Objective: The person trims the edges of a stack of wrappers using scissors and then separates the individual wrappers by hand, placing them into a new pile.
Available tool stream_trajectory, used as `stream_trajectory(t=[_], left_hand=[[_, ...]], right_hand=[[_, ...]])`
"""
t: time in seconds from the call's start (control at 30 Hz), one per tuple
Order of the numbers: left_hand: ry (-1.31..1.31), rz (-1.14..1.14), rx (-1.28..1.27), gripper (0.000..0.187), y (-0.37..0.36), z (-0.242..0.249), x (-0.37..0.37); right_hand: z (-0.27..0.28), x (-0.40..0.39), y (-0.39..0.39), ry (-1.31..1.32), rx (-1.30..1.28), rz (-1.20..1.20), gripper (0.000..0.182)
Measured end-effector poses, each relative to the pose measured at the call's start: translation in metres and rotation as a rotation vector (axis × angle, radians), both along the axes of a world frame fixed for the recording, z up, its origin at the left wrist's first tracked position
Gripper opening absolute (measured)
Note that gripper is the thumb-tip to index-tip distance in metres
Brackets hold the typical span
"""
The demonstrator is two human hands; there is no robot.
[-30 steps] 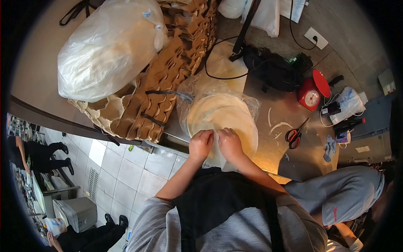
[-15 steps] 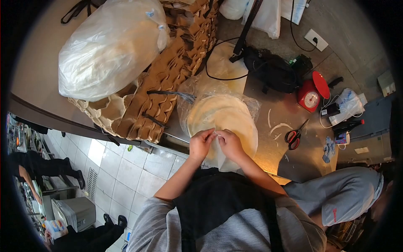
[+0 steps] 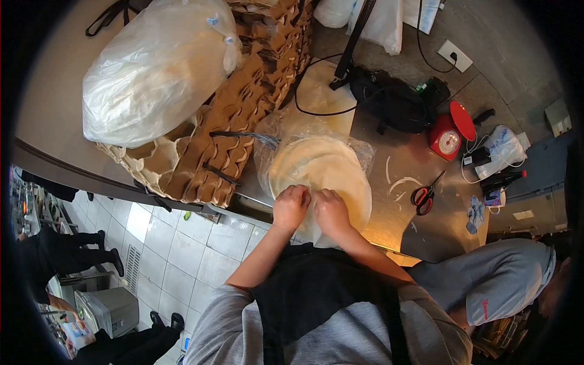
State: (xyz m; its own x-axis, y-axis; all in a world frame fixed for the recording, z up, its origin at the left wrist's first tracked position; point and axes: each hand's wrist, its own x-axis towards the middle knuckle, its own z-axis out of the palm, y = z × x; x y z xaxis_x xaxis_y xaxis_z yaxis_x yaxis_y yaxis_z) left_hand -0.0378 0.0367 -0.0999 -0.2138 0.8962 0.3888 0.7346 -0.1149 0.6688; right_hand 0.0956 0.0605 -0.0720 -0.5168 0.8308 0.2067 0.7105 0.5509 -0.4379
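Observation:
A stack of pale, round, thin dough sheets (image 3: 340,161) lies on a clear plastic bag (image 3: 364,152) on the metal counter. Both my hands are over its near part, side by side with a narrow gap between them. My left hand (image 3: 291,208) has its fingers curled in a pinch at the edge of a thin dough sheet (image 3: 317,236). On the other side of that edge, my right hand (image 3: 331,213) is closed with fingers bent down. A whitish flap of the sheet hangs between my wrists towards my apron. My fingertips are partly hidden.
Scissors (image 3: 426,196), a red scale (image 3: 448,137) and a black bag (image 3: 389,100) sit to the right on the counter (image 3: 383,213). Egg trays (image 3: 231,146) with a large filled plastic bag (image 3: 158,73) stand left. A seated person's grey-clad leg (image 3: 493,280) is close at right.
My hands have turned knuckles-up and moved slightly apart at the fingertips, still over the near part of the stack. At left, a person in black has shifted.

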Motion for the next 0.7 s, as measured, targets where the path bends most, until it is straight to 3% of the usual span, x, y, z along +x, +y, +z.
stream_trajectory(t=[0.07, 0.17, 0.3, 0.37, 0.53, 0.6, 0.63, 0.7], left_hand=[[-0.084, 0.036, -0.043, 0.01, 0.001, -0.001, 0.0], [-0.548, 0.062, -0.223, 0.011, 0.0, -0.007, 0.005], [-0.747, 0.002, -0.246, 0.017, 0.001, -0.02, 0.01], [-0.762, 0.0, -0.199, 0.018, 0.001, -0.011, 0.015], [-0.557, 0.009, -0.245, 0.024, -0.001, -0.003, 0.002], [-0.415, 0.034, -0.22, 0.031, -0.003, -0.002, -0.005], [-0.206, -0.019, -0.131, 0.032, -0.005, 0.006, -0.008], [0.207, -0.133, 0.062, 0.036, -0.01, 0.024, -0.017]], right_hand=[[-0.005, 0.003, 0.0, 0.054, 0.033, -0.006, 0.025], [-0.013, 0.009, 0.005, 0.151, -0.015, -0.028, 0.025], [-0.002, 0.009, 0.007, 0.346, -0.28, -0.096, 0.024], [-0.008, 0.011, 0.008, 0.392, -0.266, -0.103, 0.022], [-0.021, 0.018, 0.025, 0.462, -0.416, -0.121, 0.025], [-0.013, 0.019, 0.036, 0.59, -0.653, -0.14, 0.026], [-0.011, 0.02, 0.039, 0.658, -0.768, -0.152, 0.026], [-0.014, 0.032, 0.043, 0.654, -0.65, -0.129, 0.026]])
